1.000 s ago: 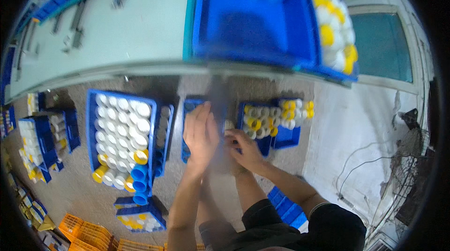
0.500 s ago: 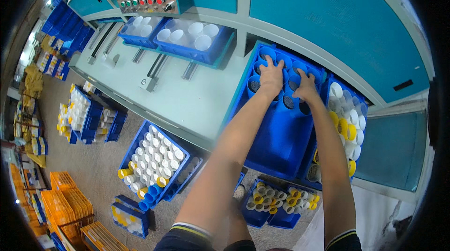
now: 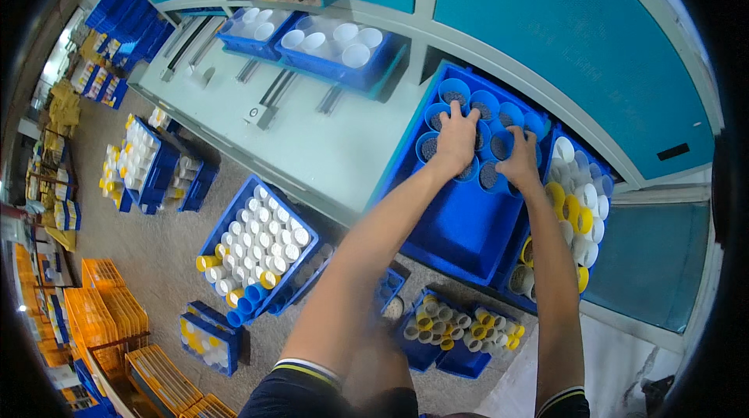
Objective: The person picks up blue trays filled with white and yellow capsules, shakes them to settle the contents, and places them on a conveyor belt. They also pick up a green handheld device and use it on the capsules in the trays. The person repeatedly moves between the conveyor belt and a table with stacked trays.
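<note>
Several blue cups [image 3: 428,146] filled with dark grains stand upright, packed together in the far part of a blue tray [image 3: 452,250]. My left hand [image 3: 458,139] reaches in among them with fingers bent over the cup rims, gripping there. Beside it on the right, my right hand [image 3: 520,159] curls its fingers around the rim of another cup. Both hands partly hide the cups under them. The near part of the tray shows its bare blue bottom.
Right of the tray, a blue crate [image 3: 515,268] holds white and yellow cups. Two blue bins [image 3: 337,79] of white cups stand on the pale machine bench [image 3: 312,161]. Teal panels [image 3: 577,51] rise behind. On the floor are crates of cups [image 3: 261,246] and orange baskets [image 3: 105,317].
The view has shifted, so the bench and bins appear farther right and higher. Both hands stay at the same cups, and their fingers look more bent over the rims.
</note>
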A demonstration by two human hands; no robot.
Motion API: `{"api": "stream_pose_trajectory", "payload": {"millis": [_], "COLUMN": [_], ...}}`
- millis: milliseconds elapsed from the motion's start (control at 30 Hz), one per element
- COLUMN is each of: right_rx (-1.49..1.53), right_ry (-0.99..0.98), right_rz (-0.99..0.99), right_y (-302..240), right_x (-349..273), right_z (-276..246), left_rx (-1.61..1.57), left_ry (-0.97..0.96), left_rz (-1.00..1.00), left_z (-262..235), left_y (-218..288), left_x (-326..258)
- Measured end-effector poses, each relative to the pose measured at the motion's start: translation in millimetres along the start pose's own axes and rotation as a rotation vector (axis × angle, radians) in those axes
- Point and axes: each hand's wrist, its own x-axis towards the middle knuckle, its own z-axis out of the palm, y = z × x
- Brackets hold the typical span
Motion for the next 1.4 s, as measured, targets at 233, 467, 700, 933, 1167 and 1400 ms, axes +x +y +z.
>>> {"api": "stream_pose_trajectory", "payload": {"millis": [233, 467, 700, 933, 1167, 1400], "right_rx": [-0.061, -0.125, 0.021, 0.132, 0.12, 0.092], "right_ry": [0.203, 0.034, -0.424, -0.345, -0.334, -0.484], "right_rz": [-0.019, 0.303, 0.469, 0.393, 0.44, 0.418], "right_y": [-82.5, -149.6, -80.7, 3.6, 77.3, 113.3], "right_x": [-195.4, -437.3, -551.2, -494.3, -440.0, -446.2], "right_z": [-76.5, -55.4, 149.1, 372.1, 535.1, 561.5], "left_rx": [-0.192, -0.226, -0.057, -0.014, 0.091, 0.13], "left_ry": [0.285, -0.201, -0.511, -0.288, -0.434, -0.539], "left_rz": [0.11, -0.001, -0.307, -0.185, -0.245, -0.355], "left_z": [-85.2, -134.4, -8.5, 142.0, 264.1, 290.2], "left_y": [65.9, 46.0, -100.2, -282.4, -403.8, -455.3], "left_x": [-176.7, -402.8, -540.0, -517.6, -470.3, -462.0]}}
